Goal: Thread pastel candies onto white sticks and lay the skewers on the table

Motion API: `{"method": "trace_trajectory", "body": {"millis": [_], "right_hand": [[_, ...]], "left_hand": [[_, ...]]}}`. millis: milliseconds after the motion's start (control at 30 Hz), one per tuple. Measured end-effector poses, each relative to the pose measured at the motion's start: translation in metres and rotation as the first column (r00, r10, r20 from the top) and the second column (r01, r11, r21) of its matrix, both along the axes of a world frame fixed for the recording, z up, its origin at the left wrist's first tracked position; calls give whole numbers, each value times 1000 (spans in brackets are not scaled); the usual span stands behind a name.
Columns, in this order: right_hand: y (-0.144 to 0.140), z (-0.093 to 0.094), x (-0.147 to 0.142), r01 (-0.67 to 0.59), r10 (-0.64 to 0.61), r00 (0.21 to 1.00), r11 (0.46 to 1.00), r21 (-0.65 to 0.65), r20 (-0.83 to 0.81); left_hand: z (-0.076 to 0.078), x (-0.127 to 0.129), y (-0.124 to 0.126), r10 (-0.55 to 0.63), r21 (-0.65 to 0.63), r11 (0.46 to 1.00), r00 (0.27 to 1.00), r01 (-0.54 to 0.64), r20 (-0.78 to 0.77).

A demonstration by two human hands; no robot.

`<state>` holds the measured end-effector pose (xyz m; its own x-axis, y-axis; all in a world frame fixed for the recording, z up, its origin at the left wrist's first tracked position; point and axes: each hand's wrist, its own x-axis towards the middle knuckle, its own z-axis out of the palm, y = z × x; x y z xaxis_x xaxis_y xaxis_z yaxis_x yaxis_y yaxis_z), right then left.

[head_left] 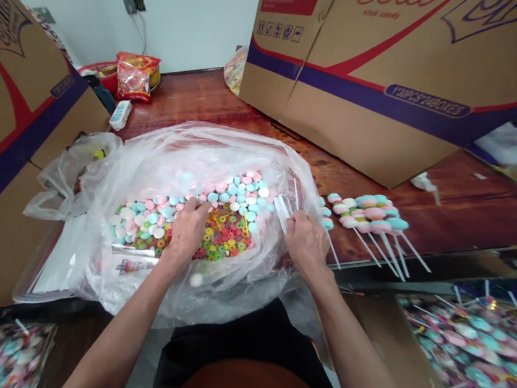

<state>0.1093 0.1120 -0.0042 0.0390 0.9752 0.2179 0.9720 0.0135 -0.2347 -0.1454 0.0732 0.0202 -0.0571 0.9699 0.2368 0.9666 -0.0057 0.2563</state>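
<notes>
A clear plastic bag (181,138) lies spread wide on the table, holding pastel disc candies (247,193) in pink, blue and white. Small ring-shaped candies (226,234) in red, yellow and green fill its near middle. My left hand (186,229) reaches over the bag with bent fingers closed at the discs; what is between the fingertips is hidden. At the bag's right edge, my right hand (307,243) has its fingers curled around white sticks (280,212). To its right, candy-threaded sticks (375,216) lie grouped on the table, their bare ends toward me.
A large cardboard box (351,117) stands at the back right, another box (9,128) at the left. Below the table edge are piles of wrapped candy sticks (478,356), right and lower left. A red snack packet (136,74) sits near the wall.
</notes>
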Motion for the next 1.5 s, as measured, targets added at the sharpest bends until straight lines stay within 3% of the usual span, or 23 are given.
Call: {"method": "trace_trajectory", "body": {"millis": [133, 267, 367, 500, 633, 800, 933, 1167, 1367, 1500], "right_hand": [[0, 1, 3, -1, -1, 997, 1000, -22, -83], [-11, 12, 4, -48, 90, 963, 985, 166, -253], [-28, 25, -5, -109, 238, 874, 946, 306, -424], [-53, 32, -28, -239, 365, 721, 929, 282, -590], [-73, 25, -47, -359, 427, 651, 902, 242, -628], [-81, 19, -51, -407, 459, 607, 881, 243, -648], [-80, 18, -48, -388, 445, 621, 890, 240, -646], [-85, 16, -48, -392, 461, 606, 882, 262, -648], [-86, 17, -50, -383, 426, 576, 895, 230, -698], [-85, 17, -51, -400, 407, 529, 894, 204, -745]], "left_hand": [[-1, 5, 9, 49, -32, 998, 992, -53, -118], [-8, 0, 8, 31, 35, 999, 997, -29, -70], [-13, -2, 5, 13, 118, 993, 1000, -14, 12], [-15, -2, 2, -25, 104, 994, 999, 22, 30], [-11, -2, 3, -59, 24, 998, 998, 59, -1], [-6, -4, 4, -96, 166, 984, 975, 63, 199], [-2, 1, 11, -128, 197, 977, 968, 85, 217], [-2, 5, 27, 27, 100, 994, 994, -38, 106], [-9, 6, 20, -146, 124, 982, 988, 140, 39], [-11, 3, 17, -203, 152, 970, 976, 189, 81]]}}
